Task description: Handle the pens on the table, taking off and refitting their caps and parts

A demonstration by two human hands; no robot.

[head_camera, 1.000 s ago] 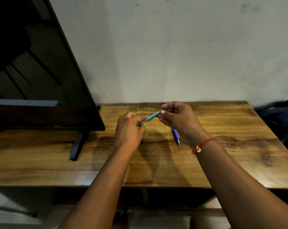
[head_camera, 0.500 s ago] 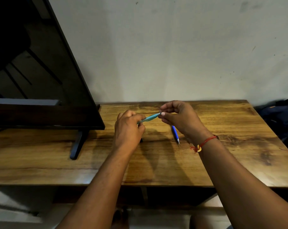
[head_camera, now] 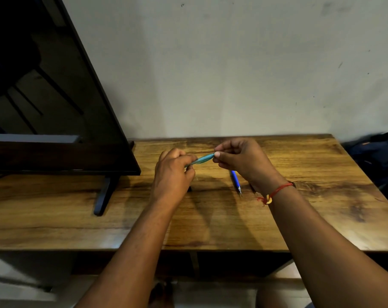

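A teal pen (head_camera: pixel 202 158) is held level above the wooden table (head_camera: pixel 211 218), between both hands. My left hand (head_camera: pixel 173 174) grips its left end with curled fingers. My right hand (head_camera: pixel 244 161) pinches its right end between thumb and fingertips. A blue pen (head_camera: pixel 235 180) lies on the table under my right wrist, tip toward me. The tip of another dark pen (head_camera: pixel 254 190) shows beside my right wrist; the rest is hidden. A small dark piece (head_camera: pixel 190 188) lies on the table beside my left wrist.
A large black television (head_camera: pixel 44 96) stands on the table's left, its foot (head_camera: pixel 103 194) reaching toward the front. A plain wall runs behind the table. A dark bag (head_camera: pixel 379 156) lies off the table's right edge.
Both hands with the teal pen have shifted slightly up and away. The grips look the same, and the blue pen has not moved.
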